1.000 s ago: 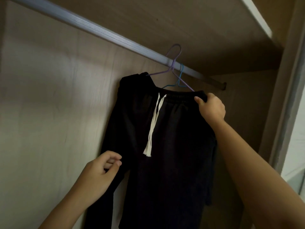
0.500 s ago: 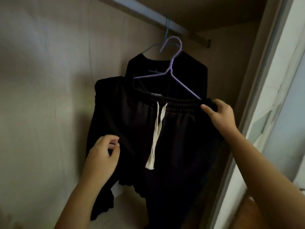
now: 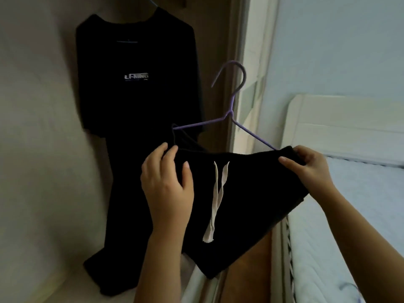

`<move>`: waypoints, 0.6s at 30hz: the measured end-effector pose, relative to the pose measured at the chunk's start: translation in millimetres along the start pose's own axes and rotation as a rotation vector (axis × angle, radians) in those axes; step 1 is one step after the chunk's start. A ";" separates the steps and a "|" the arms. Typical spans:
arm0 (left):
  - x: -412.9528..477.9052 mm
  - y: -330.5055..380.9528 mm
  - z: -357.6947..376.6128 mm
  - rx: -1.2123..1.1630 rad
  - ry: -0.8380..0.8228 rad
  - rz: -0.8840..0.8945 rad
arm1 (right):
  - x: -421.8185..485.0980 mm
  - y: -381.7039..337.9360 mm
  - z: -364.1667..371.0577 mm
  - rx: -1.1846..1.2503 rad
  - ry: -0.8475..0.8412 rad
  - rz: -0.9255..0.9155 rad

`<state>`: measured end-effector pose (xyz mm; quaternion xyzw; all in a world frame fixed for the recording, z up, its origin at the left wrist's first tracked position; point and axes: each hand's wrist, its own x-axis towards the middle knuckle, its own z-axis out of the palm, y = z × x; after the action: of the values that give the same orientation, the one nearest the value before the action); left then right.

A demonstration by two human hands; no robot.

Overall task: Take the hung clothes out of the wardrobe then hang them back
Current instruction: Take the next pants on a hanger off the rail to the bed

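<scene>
Black trousers with a white drawstring hang on a purple hanger, which is off the rail and out in front of the wardrobe. My left hand grips the left end of the waistband. My right hand pinches the right end of the waistband where the hanger's arm enters it. A black T-shirt with a small white logo still hangs in the wardrobe on a blue hanger, only partly visible at the top edge.
The wardrobe's pale back wall is on the left, its door frame in the middle. A bed with a light blue mattress and white headboard stands to the right.
The purple hanger with the trousers has come off the rail and moved down and right, out of the wardrobe. My left hand has taken hold of the waistband. The view has tilted down.
</scene>
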<state>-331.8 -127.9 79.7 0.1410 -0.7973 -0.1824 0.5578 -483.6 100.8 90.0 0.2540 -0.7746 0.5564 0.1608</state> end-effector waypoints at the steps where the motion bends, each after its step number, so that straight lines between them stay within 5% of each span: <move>1: -6.8 9.0 0.6 0.005 -0.021 0.044 | -18.7 0.5 -18.0 -0.003 0.026 0.026; 10: -39.3 47.7 -5.2 -0.030 -0.247 0.183 | -130.7 -40.7 -153.9 -0.034 0.198 0.151; 18: -48.9 102.5 -30.1 -0.225 -0.257 0.237 | -207.3 -84.7 -215.7 -0.078 0.263 0.172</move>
<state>-289.1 -19.4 94.0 -0.0417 -0.8476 -0.2199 0.4812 -272.6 327.6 116.8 0.1052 -0.7868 0.5661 0.2224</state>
